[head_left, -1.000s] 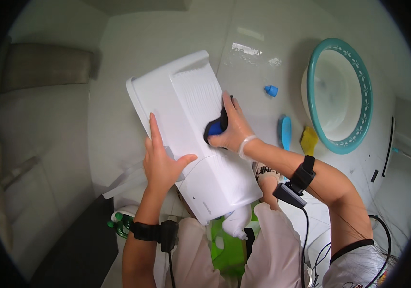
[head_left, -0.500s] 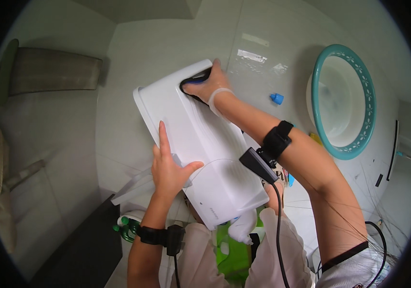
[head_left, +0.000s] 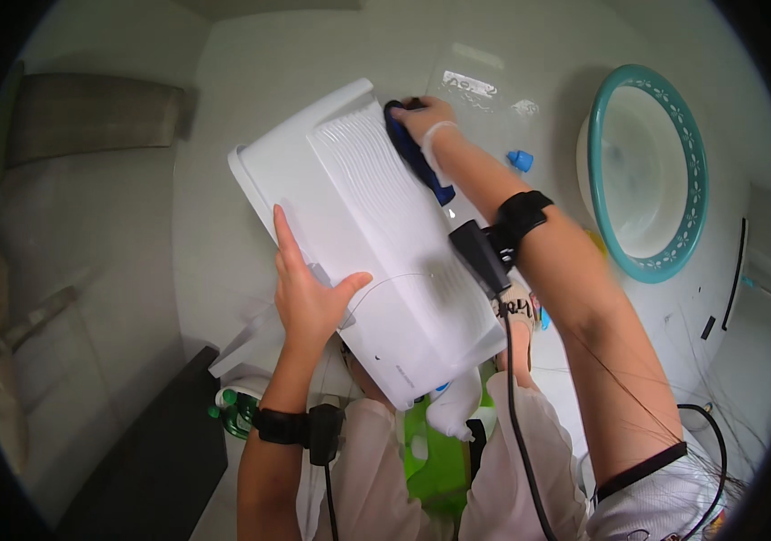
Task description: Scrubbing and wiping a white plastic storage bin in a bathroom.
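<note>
A white plastic housing (head_left: pixel 376 243) with a ribbed panel stands tilted before me, its lower end near my knees. Spread and stretched out, the fingers of my left hand (head_left: pixel 306 293) lie against its left side, the thumb over its face. At its upper right edge, my right hand (head_left: pixel 421 117) grips a dark blue cloth (head_left: pixel 417 153) with black edging. That cloth hangs along the edge beside the ribs. A translucent band rings my right wrist. The housing hides whatever lies behind it.
At the right stands a white basin (head_left: pixel 642 171) with a teal rim. A small blue cap (head_left: pixel 520 160) lies on the wet floor (head_left: pixel 484 108). Near my legs are a white bottle (head_left: pixel 457 406), a green stool (head_left: pixel 435 469) and green bottles (head_left: pixel 237 410). A grey chair (head_left: pixel 92 122) stands left.
My right hand has slid the cloth off the ribbed panel to the housing's right edge, baring the ribs. Housing and left hand have shifted slightly up and left in view.
</note>
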Demonstrator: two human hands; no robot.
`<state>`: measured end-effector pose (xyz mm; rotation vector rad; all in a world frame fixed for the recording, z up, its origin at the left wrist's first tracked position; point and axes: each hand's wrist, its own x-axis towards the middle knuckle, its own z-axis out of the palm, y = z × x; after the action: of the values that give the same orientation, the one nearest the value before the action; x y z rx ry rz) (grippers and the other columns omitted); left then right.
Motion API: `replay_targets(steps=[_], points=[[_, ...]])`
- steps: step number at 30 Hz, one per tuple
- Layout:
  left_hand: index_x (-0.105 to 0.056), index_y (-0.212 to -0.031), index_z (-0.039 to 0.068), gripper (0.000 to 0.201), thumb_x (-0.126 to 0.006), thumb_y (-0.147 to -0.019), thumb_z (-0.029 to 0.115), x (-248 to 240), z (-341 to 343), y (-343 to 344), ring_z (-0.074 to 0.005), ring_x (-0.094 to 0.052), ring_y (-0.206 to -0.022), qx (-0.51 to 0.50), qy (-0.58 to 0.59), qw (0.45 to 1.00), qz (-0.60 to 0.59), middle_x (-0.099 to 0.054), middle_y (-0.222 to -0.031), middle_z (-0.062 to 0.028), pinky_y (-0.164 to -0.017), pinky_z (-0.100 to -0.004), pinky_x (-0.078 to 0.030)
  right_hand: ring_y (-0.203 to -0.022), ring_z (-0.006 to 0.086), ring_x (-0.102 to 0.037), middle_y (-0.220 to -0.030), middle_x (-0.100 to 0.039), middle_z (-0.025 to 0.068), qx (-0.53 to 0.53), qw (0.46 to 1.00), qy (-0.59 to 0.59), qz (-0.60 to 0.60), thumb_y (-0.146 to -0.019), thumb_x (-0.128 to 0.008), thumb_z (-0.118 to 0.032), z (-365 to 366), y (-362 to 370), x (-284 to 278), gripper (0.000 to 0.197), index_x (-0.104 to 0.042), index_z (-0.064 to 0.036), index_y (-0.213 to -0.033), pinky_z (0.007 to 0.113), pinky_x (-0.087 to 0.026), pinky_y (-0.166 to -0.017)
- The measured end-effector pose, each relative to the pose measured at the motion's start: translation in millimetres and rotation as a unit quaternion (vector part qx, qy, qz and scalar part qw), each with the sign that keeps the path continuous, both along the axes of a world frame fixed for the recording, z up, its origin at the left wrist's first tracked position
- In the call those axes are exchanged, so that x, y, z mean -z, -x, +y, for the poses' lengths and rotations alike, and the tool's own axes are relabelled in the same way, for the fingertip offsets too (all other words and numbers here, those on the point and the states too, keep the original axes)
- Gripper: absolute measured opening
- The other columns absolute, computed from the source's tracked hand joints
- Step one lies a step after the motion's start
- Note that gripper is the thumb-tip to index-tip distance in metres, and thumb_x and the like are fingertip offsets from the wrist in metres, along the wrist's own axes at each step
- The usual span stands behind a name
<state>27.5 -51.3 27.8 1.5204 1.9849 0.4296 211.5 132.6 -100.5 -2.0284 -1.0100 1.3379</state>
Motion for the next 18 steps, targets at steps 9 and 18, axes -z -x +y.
replay_targets(steps=[9,18], points=[[-0.002,-0.154,0.014,0.132,-0.090,-0.055,0.015,1.5,-1.5,2.9,-0.0433,-0.047,-0.124,-0.013,0.003,1.000,-0.009,-0.041,-0.139,-0.0292,-0.099,-0.0460,-0.043,-0.099,0.0201,-0.064,-0.110,-0.064,0.0127,-0.053,0.973,-0.018,0.225,-0.081,-0.070,-0.031,-46.9,-24.7,-129.7,0.058,-0.053,0.0019,-0.126,0.030,-0.051,-0.087],[-0.003,-0.151,-0.002,0.093,-0.063,-0.082,0.009,28.6,-7.4,20.2,-0.0422,-0.036,-0.136,0.027,-0.102,0.989,-0.106,-0.028,-0.149,-0.0323,-0.111,-0.0409,-0.030,-0.105,0.0368,-0.051,-0.119,-0.051,0.0164,-0.383,0.836,-0.390,-0.052,-0.075,-0.064,-0.003,-137.9,17.6,-78.0,0.058,-0.054,-0.0120,-0.131,0.043,-0.043,-0.093]])
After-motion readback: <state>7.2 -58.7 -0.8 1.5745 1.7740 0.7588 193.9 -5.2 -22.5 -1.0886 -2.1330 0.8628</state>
